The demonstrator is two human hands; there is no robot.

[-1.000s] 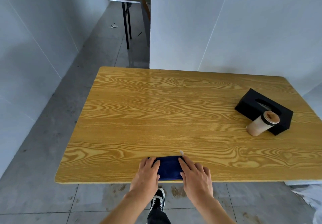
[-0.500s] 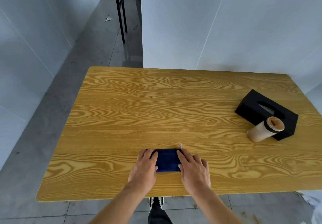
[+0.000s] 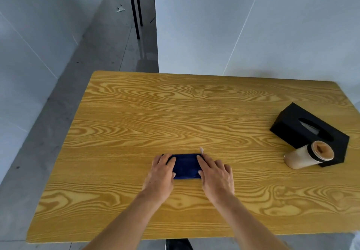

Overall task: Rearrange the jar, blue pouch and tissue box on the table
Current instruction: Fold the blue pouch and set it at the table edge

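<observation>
Bare table (image 3: 136,125) ahead and left; tissue box (image 3: 303,131) and touching jar (image 3: 305,156) far right

Wood-grain worktop, dark cloth, matt black box

The worktop (image 3: 175,113) shows a smooth, faintly sheeny yellow wood-grain finish with bold swirling figure. The blue pouch (image 3: 186,165) looks like soft, matt cloth. The tissue box (image 3: 292,125) is matt black, and pale paper shows in its slot. The jar (image 3: 303,157) has a smooth cream body, a dark band and a brownish wood-look lid.

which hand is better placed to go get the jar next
Right. The jar lies on its side against the tissue box at the table's right; the right hand is nearer than the left hand.
</observation>
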